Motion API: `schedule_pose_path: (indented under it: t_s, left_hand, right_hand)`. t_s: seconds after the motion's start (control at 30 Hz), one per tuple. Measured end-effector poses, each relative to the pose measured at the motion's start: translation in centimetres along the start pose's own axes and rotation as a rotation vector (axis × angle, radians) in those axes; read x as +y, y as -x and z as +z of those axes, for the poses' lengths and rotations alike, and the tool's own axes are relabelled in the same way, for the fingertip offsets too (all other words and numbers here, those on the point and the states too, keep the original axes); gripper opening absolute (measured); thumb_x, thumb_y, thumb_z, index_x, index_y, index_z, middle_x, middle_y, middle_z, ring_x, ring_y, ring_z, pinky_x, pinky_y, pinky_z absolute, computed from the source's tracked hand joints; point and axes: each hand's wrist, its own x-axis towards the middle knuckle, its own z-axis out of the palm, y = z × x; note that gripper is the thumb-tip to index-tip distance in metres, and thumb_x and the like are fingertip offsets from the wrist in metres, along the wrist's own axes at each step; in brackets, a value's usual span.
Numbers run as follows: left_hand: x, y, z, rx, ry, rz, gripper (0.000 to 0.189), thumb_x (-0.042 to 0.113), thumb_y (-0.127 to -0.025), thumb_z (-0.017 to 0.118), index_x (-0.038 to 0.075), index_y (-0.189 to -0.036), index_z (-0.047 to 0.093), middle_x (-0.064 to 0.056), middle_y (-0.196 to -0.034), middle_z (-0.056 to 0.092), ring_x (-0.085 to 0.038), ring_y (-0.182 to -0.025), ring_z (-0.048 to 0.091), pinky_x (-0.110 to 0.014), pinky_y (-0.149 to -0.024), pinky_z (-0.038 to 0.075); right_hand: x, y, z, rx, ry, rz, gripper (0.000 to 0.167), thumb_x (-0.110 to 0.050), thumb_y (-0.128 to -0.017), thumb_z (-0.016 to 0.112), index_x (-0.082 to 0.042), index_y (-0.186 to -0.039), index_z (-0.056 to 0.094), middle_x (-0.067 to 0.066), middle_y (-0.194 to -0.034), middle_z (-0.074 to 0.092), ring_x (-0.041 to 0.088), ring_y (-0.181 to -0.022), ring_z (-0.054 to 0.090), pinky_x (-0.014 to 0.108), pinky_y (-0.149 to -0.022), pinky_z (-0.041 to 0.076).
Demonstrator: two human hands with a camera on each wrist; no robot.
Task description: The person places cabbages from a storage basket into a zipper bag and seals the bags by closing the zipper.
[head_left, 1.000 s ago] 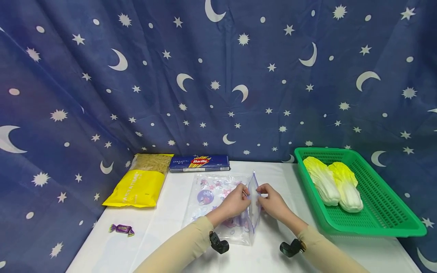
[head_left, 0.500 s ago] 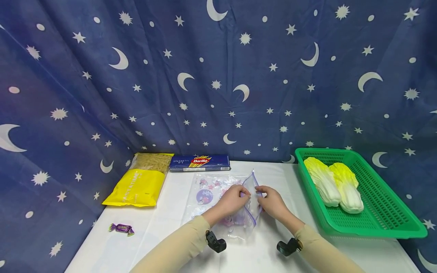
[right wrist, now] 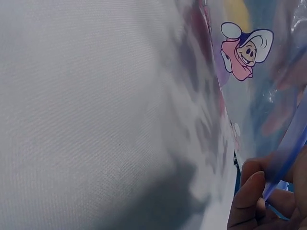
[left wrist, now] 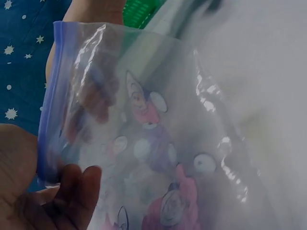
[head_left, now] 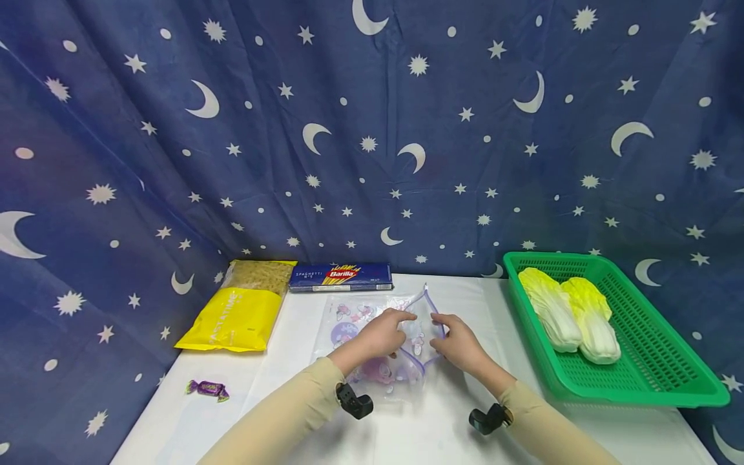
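From the head view, my left hand (head_left: 380, 336) and right hand (head_left: 459, 342) each pinch one lip of the zip bag (head_left: 372, 329) lying between them on the table (head_left: 290, 413); I judge I am opening its mouth, wider than a second ago; next, keep both lips apart. At my left wrist, the fingers (left wrist: 76, 191) hold the blue rim; at my right wrist, the fingertips (right wrist: 249, 196) pinch the strip.

A dark blue cloth (head_left: 372, 129) printed with white moons, stars and dots hangs as a backdrop across the far side and wraps round the left and right, its folds falling in long diagonal creases. Before it stands a table covered in white (head_left: 192, 426), its far edge meeting the cloth. The light is even and bright, leaving only soft shadows on the tabletop.
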Motion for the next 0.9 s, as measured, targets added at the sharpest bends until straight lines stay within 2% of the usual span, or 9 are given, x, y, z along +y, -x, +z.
schedule_pose_path:
  t_s: [0.1, 0.23, 0.47, 0.67, 0.77, 0.9]
  left_hand:
    - [-0.2, 0.2, -0.6, -0.045, 0.014, -0.014, 0.067, -0.006, -0.091, 0.052, 0.011, -0.156, 0.044, -0.021, -0.154, 0.044, -0.013, -0.049, 0.055, -0.031, -0.05, 0.057]
    - [-0.7, 0.5, -1.4, -0.075, 0.045, -0.003, 0.074, -0.007, -0.093, 0.051, 0.013, -0.162, 0.032, -0.019, -0.157, 0.041, -0.014, -0.049, 0.054, -0.041, -0.057, 0.06]
    - [-2.3, 0.9, -2.8, -0.065, 0.149, 0.016, 0.074, -0.008, -0.093, 0.048, 0.01, -0.162, 0.029, -0.018, -0.155, 0.045, -0.016, -0.055, 0.056, -0.045, -0.06, 0.061]
    - [-3.9, 1.4, -3.8, -0.068, 0.225, 0.027, 0.072, -0.007, -0.095, 0.046, 0.009, -0.163, 0.027, -0.02, -0.154, 0.045, -0.026, -0.066, 0.068, -0.049, -0.063, 0.061]
    - [-4.4, 1.7, -4.2, -0.077, 0.301, 0.015, 0.071, -0.005, -0.096, 0.047, 0.009, -0.163, 0.026, -0.022, -0.152, 0.046, -0.027, -0.065, 0.067, -0.048, -0.066, 0.062]
    - [-4.8, 2.0, -4.4, -0.1, 0.428, -0.026, 0.069, 0.0, -0.099, 0.049, 0.008, -0.163, 0.024, -0.024, -0.15, 0.048, -0.026, -0.066, 0.07, -0.042, -0.07, 0.062]
  right_hand:
    - [0.0, 0.0, 0.0, -0.009, -0.02, -0.013, 0.061, 0.006, -0.082, 0.071, 0.005, -0.141, 0.056, 0.02, -0.128, 0.062, 0.017, -0.066, 0.053, 0.027, -0.051, 0.05]
    - [-0.1, -0.1, 0.0, -0.03, -0.052, -0.005, 0.066, 0.009, -0.081, 0.067, 0.0, -0.146, 0.054, 0.02, -0.129, 0.063, 0.018, -0.063, 0.053, 0.029, -0.05, 0.05]
    - [-0.3, -0.1, -0.2, -0.041, -0.039, -0.014, 0.073, 0.012, -0.078, 0.062, -0.004, -0.149, 0.052, 0.023, -0.131, 0.062, 0.018, -0.059, 0.051, 0.029, -0.048, 0.049]
    - [-0.2, -0.4, 0.3, -0.051, -0.008, -0.018, 0.077, 0.01, -0.078, 0.061, -0.005, -0.152, 0.048, 0.02, -0.132, 0.063, 0.016, -0.056, 0.048, 0.027, -0.047, 0.045]
    - [-0.3, -0.5, 0.6, -0.051, -0.012, -0.018, 0.077, 0.01, -0.078, 0.061, -0.006, -0.152, 0.047, 0.018, -0.131, 0.064, 0.015, -0.055, 0.047, 0.026, -0.047, 0.044]
    - [-0.5, -0.6, 1.1, -0.065, -0.06, -0.018, 0.076, 0.009, -0.08, 0.062, -0.006, -0.153, 0.046, 0.017, -0.131, 0.064, 0.016, -0.055, 0.05, 0.028, -0.048, 0.048]
